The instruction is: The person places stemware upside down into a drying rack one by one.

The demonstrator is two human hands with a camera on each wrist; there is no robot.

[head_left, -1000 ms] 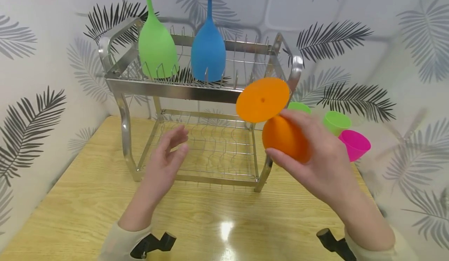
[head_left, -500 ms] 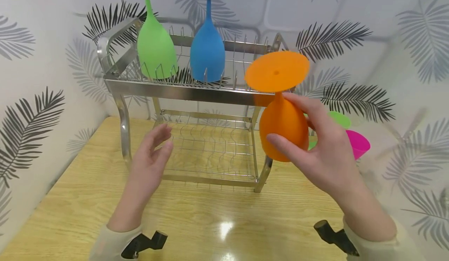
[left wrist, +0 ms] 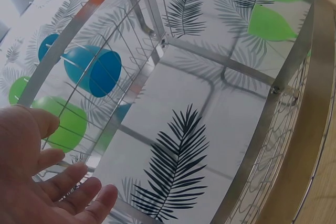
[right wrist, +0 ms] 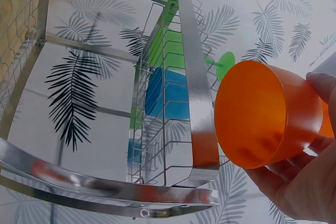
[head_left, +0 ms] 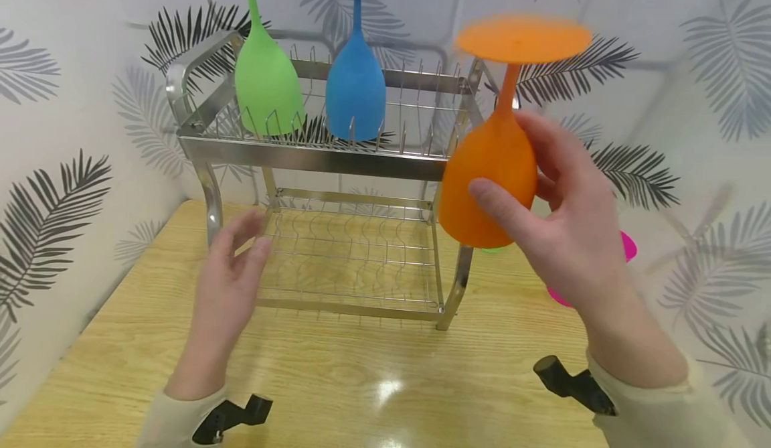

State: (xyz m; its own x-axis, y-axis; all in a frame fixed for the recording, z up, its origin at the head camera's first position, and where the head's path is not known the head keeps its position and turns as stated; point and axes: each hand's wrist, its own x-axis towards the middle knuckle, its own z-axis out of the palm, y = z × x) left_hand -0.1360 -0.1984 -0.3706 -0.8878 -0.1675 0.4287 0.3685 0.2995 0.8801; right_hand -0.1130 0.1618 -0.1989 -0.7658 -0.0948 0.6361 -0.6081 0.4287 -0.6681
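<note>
The right hand [head_left: 572,213] grasps the orange goblet [head_left: 494,160] round its bowl, thumb across the near side. The goblet is inverted, foot uppermost, stem leaning slightly to the right. It is positioned before the right end of the upper tier of the metal rack [head_left: 313,155]; contact with the rack cannot be determined.

Compared with one second earlier, the goblet has been raised: its foot, then level with the rack's upper front rail and tipped towards the head camera, now stands well above that rail, and the goblet is closer to vertical. The foot is blurred.

The left hand [head_left: 231,280] is released, fingers loosely bent, holding nothing. It has shifted leftward and now lies before the rack's left front leg.

The green goblet [head_left: 267,83] and blue goblet [head_left: 357,86] remain inverted on the rack's upper tier, green at the left end, blue beside it, unchanged.

To the right of the rack, the pink item [head_left: 629,246] and the light green items, plainer earlier, are now largely hidden by the right hand and orange goblet. The rack stands on a wood-grain table [head_left: 337,381].
</note>
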